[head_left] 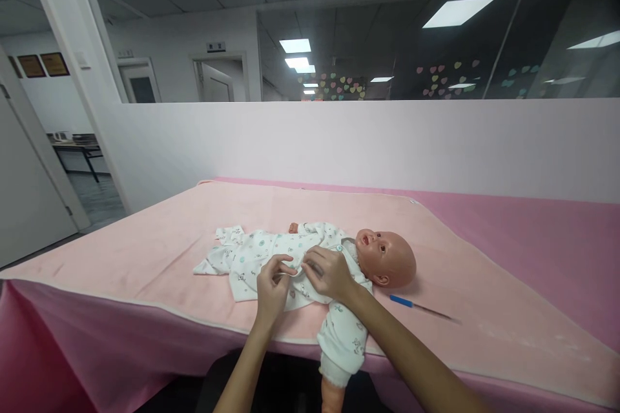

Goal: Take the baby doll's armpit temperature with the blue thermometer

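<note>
Soft white garment [252,257] on doll [387,261], frame centre, is pinched at its front edges by left hand [272,287] and right hand [330,272]; judged light, limp, best gripped at the edge.

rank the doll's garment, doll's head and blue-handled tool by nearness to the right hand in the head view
1. garment, touched by the right hand
2. doll's head, just right of it
3. blue-handled tool, farther right on the blanket

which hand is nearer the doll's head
Right. The right hand pinches the garment on the chest, just beside the head; the left hand pinches it further off, toward the belly.
</note>
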Demonstrator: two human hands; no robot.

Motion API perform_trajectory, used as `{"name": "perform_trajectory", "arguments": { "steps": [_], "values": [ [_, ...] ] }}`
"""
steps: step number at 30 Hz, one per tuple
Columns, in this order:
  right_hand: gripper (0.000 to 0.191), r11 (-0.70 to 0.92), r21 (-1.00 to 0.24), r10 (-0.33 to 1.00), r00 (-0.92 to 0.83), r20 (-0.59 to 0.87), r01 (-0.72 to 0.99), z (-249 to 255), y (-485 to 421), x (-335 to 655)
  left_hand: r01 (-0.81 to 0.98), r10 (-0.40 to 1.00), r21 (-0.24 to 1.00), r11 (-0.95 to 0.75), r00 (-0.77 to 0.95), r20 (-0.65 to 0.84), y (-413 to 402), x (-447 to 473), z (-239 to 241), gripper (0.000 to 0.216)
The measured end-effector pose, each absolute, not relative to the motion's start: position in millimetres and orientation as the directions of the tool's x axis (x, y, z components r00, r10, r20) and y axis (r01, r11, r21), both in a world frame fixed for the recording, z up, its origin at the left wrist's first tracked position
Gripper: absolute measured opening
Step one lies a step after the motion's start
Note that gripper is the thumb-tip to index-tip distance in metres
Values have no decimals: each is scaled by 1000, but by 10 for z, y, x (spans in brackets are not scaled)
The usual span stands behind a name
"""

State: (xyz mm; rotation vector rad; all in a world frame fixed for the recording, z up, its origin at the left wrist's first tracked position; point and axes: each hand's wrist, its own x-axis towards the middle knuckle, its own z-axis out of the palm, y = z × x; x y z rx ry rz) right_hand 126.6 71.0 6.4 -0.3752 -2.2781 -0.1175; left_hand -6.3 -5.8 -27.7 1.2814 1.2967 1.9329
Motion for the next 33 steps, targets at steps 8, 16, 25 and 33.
{"name": "perform_trajectory", "arguments": {
  "steps": [8,16,25,33],
  "values": [
    [16,953,53,174,-678,715,299,58,708,1264,253,724,856,-450,-458,516,-19,-90,-322,22],
    [16,924,2,253,-618,745,382,22,756,1237,423,697,822,-382,-453,556,-30,-66,-300,22],
    [17,909,-3,284,-616,735,416,2,758,1233,561,710,785,-265,-437,552,-64,-17,-244,24],
    [18,907,-12,293,-611,735,421,-3,760,1228,552,743,790,-269,-403,535,-23,-35,-263,27]
  ]
}}
